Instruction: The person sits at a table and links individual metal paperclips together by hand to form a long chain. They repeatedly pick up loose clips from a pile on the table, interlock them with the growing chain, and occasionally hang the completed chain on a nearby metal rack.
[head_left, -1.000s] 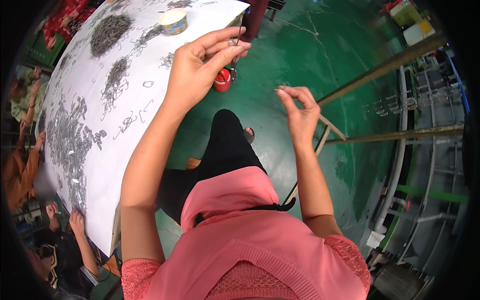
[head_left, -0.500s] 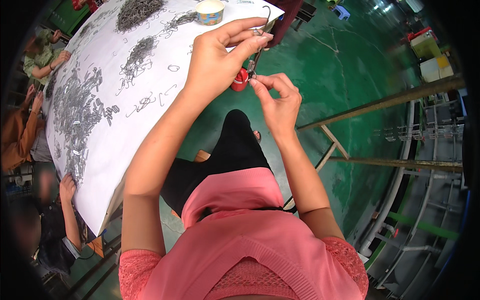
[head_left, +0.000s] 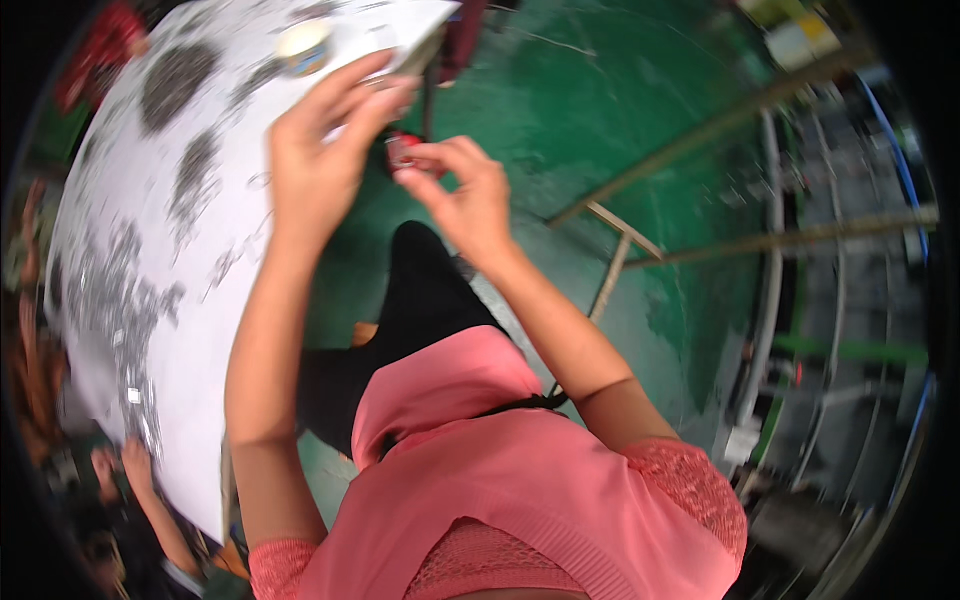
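Note:
My left hand (head_left: 320, 150) is raised over the table's right edge, its thumb and fingers pinched on a thin wire hook (head_left: 378, 84) that is smeared by motion. Lower and to the right, my right hand (head_left: 462, 195) pinches the lower end of a small metal clip (head_left: 402, 158) hanging below the hook; its outline is blurred. Right by those fingertips a red object (head_left: 397, 143) shows, and I cannot tell whether it is behind the clip or touching it.
A white-covered table (head_left: 235, 325) at the left bears a dark heap of wire hooks (head_left: 178, 85), scattered metal clips (head_left: 125, 300) and a tub (head_left: 303, 47). Other people's hands (head_left: 135, 465) are along its far left side. Wooden bars (head_left: 690, 145) and pipes stand at the right over green floor.
The whole view has swung, so both hands and the table appear farther left and blurred. My hands remain close together, the left above the right, still pinching.

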